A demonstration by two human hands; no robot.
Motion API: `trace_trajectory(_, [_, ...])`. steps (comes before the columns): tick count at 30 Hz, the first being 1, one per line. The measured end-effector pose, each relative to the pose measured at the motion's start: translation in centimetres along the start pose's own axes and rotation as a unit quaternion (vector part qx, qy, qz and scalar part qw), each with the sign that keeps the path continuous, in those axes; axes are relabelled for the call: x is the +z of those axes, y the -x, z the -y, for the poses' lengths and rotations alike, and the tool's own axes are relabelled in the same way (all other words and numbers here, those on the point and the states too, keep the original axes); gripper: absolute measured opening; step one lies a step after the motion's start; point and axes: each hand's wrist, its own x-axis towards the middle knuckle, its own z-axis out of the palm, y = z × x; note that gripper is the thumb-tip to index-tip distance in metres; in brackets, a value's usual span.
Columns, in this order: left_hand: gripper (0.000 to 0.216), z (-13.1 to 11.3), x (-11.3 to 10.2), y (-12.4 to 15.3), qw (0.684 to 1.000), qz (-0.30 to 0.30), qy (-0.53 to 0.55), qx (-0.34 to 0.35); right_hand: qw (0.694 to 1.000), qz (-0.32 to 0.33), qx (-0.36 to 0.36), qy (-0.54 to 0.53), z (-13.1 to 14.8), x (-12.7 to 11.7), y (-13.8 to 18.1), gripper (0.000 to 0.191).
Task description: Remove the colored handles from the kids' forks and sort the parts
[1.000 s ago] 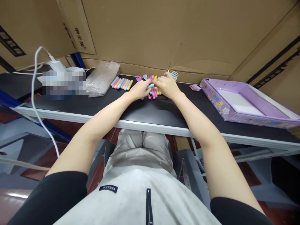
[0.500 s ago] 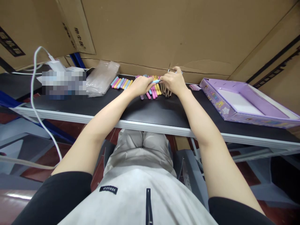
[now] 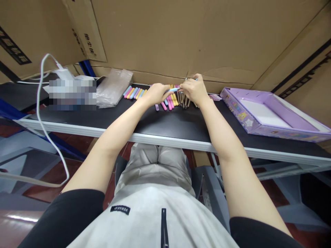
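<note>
My left hand (image 3: 156,94) is closed, pinching one end of a slim light blue pen-like stick (image 3: 173,90). My right hand (image 3: 193,90) is closed at the stick's other end, its fingertips meeting it. A thin pointed metal piece (image 3: 186,75) sticks up above the right fingers; its lower part is hidden. Beneath the hands lie pink, yellow and purple sticks (image 3: 170,103) in a row, partly covered. Beside them, under the right hand, are several brownish metallic tubes (image 3: 184,103). Short pastel caps or barrels (image 3: 134,93) lie side by side left of my left hand.
A clear plastic bag (image 3: 113,88) lies at the left, beside a pixelated item and a white charger (image 3: 64,74) with its cable. On the right of the black table (image 3: 170,125) stands an open purple box (image 3: 258,127). Cardboard (image 3: 160,38) walls the back.
The view has shifted slightly. Both hands stay together on the light blue stick, with only small finger movement; a little more of the metallic tubes shows beneath the right hand.
</note>
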Motion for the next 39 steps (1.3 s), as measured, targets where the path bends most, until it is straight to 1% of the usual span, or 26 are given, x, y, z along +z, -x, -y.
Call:
trace_trajectory(4, [0.042,0.1,-0.3,-0.1,1.0,-0.001,-0.011,0.006,1.0,0.015,0.004,0.003,0.0,-0.6,-0.1,0.038])
trace_trajectory(8, [0.041,-0.3,-1.1,-0.5,0.999,0.004,-0.032,0.004,0.999,0.028,0.01,0.015,0.1,-1.9,-0.1,0.038])
trace_trajectory(10, [0.04,-0.7,-1.9,-0.7,0.999,0.003,-0.034,0.006,0.999,0.035,0.015,0.018,0.3,-2.9,-0.3,0.038])
trace_trajectory(13, [0.039,-1.5,-3.8,-1.0,0.999,0.003,-0.043,0.012,0.999,0.044,0.028,0.015,0.6,-4.7,-0.6,0.038])
trace_trajectory(17, [0.036,-2.4,-6.6,-1.2,0.997,0.003,-0.071,0.014,0.999,0.034,0.042,0.007,0.7,-7.0,-1.5,0.038])
trace_trajectory(19, [0.036,-2.8,-7.7,-1.3,0.996,-0.002,-0.089,0.008,0.998,0.033,0.043,0.016,0.7,-7.9,-1.9,0.039])
trace_trajectory(21, [0.036,-3.2,-8.4,-1.5,0.994,-0.008,-0.108,0.002,0.997,0.039,0.044,0.039,0.9,-8.7,-2.4,0.04])
trace_trajectory(24, [0.036,-3.6,-8.8,-1.7,0.993,-0.012,-0.12,0.002,0.995,0.052,0.049,0.07,1.3,-9.4,-2.9,0.039])
trace_trajectory(27, [0.037,-3.0,-8.9,-1.0,0.994,-0.006,-0.108,-0.004,0.992,0.065,0.061,0.086,0.7,-9.4,-2.6,0.036])
trace_trajectory(30, [0.041,-0.7,-9.4,1.2,0.994,0.005,-0.094,-0.045,0.982,0.09,0.112,0.123,-1.8,-9.3,-0.2,0.036])
trace_trajectory(31, [0.043,0.3,-9.6,2.1,0.993,0.008,-0.092,-0.071,0.975,0.098,0.139,0.141,-2.9,-9.2,0.9,0.036])
trace_trajectory(33, [0.049,2.3,-9.8,3.6,0.986,0.009,-0.092,-0.136,0.956,0.123,0.221,0.151,-5.1,-9.0,3.3,0.035])
trace_trajectory(34, [0.051,3.2,-9.7,4.0,0.981,0.008,-0.093,-0.168,0.95,0.125,0.244,0.151,-5.9,-8.8,4.2,0.035])
trace_trajectory(36, [0.052,4.3,-9.1,4.3,0.971,0.018,-0.093,-0.221,0.949,0.108,0.264,0.134,-6.7,-8.3,5.1,0.037])
trace_trajectory(39, [0.049,4.8,-7.5,3.2,0.956,0.053,-0.091,-0.274,0.946,0.057,0.3,0.111,-6.1,-7.5,4.1,0.035])
